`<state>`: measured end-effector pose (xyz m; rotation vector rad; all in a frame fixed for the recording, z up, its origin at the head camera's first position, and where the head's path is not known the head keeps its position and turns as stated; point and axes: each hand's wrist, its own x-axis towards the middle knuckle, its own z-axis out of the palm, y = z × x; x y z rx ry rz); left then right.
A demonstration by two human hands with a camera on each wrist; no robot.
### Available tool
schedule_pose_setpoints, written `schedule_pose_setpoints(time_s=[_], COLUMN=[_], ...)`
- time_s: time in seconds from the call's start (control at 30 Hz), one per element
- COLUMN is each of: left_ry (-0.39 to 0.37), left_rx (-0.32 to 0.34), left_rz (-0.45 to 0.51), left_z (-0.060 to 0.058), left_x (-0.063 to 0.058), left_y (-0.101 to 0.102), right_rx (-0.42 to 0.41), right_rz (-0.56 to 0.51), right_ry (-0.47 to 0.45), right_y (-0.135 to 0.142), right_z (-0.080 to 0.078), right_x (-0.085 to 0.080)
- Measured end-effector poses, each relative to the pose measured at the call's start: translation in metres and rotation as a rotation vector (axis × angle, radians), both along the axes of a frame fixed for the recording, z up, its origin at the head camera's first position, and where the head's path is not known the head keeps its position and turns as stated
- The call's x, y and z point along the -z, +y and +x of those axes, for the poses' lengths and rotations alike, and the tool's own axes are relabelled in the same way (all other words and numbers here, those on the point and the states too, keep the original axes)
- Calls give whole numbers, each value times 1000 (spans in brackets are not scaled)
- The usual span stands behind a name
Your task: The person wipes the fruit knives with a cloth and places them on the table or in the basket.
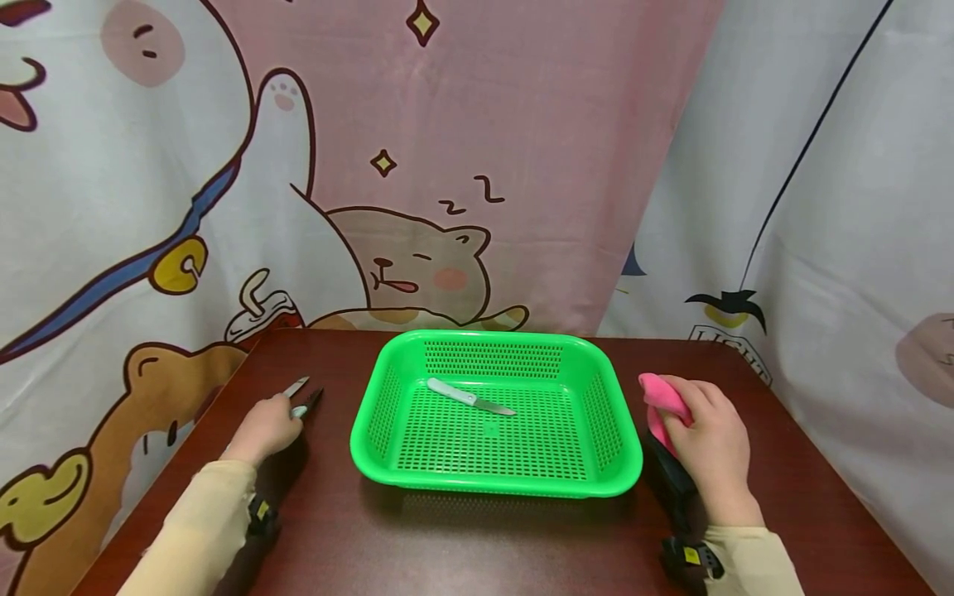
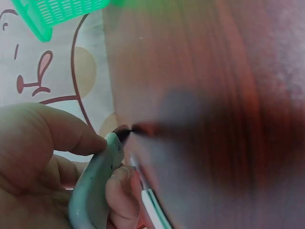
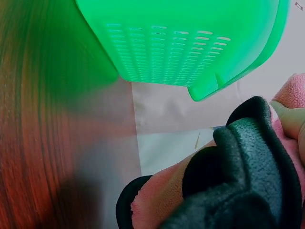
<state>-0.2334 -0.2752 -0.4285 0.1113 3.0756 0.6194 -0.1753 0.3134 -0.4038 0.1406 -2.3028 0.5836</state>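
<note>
My left hand (image 1: 267, 428) grips a small knife by its pale green handle (image 2: 93, 188); its dark blade (image 1: 315, 401) points away to the right. Beside it is a second knife (image 2: 154, 210) with a pale handle and silvery blade, partly hidden by the hand in the head view. My right hand (image 1: 717, 443) holds a plush pink cloth (image 1: 666, 401) to the right of the basket. Dark grey fabric with black edging (image 3: 259, 157) bunches against the pink in the right wrist view; whether both are one cloth, I cannot tell.
A green plastic basket (image 1: 492, 488) with perforated sides stands mid-table between the hands. In it lies a white-handled knife (image 1: 469, 398), blade toward the right. The dark red-brown table (image 1: 447, 555) meets a cartoon-printed curtain (image 1: 551, 165) at the back.
</note>
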Motion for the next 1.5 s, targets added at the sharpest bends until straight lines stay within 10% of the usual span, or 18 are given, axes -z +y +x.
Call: schedule_pose_setpoints(time_s=[0.9, 1.5], left_ry=[244, -169], left_rx=[52, 342], left_rz=[532, 1189], left_z=[30, 41], left_x=[-84, -92], left_y=[76, 156], right_rx=[-236, -519], right_rz=[34, 176], right_ry=[380, 482], right_y=[-30, -110], right_z=[-4, -3], right_x=[-65, -97])
